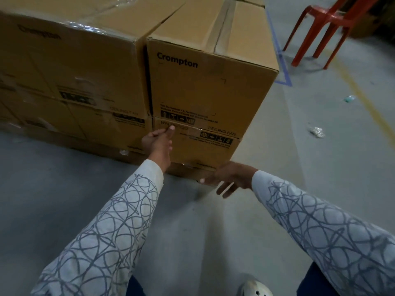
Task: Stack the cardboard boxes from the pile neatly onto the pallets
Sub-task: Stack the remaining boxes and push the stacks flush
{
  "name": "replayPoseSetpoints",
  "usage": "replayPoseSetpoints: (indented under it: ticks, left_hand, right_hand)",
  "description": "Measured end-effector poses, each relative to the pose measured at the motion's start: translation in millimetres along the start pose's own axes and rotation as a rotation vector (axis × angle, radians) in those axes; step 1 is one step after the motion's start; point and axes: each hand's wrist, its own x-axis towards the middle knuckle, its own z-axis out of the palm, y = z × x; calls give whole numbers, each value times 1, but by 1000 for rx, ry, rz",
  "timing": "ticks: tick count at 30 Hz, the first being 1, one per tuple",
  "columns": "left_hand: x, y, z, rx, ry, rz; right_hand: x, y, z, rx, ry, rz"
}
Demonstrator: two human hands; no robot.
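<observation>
Brown Crompton cardboard boxes stand stacked in front of me. The upper right box (205, 82) rests on a lower ceiling-fan box (205, 146). To the left a stack wrapped in clear film (70, 82) sits tight against them. My left hand (158, 139) touches the left edge of the lower box, at the seam between the two stacks, fingers bent. My right hand (228, 178) hovers at the lower box's bottom front edge, fingers spread, holding nothing. No pallet is visible under the boxes.
A red plastic chair (324, 28) stands at the back right. Blue tape (282, 60) and a yellow line (367, 107) mark the grey concrete floor. Scraps of plastic litter (317, 131) lie to the right. My shoe (254, 287) shows at the bottom.
</observation>
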Motion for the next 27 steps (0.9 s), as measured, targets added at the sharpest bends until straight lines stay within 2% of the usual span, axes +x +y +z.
replayPoseSetpoints:
  ticks: [3,5,12,17,23,27]
  left_hand:
    - [10,10,-14,-94,257,214]
    - [12,21,-23,-117,349,358]
    - [20,15,-30,157,277,504]
    - [18,17,-27,205,308,536]
    - [28,8,-22,205,344,597]
    - [34,10,-20,206,361,620]
  right_hand:
    - [5,-24,18,-272,107,-243]
    - [0,-45,22,-433,202,-405]
    - [-12,-78,25,-486,279,-642]
    - [-8,-80,28,-466,275,-619]
    - [6,-80,20,-89,219,-383]
    - [12,-82,14,-28,244,-342]
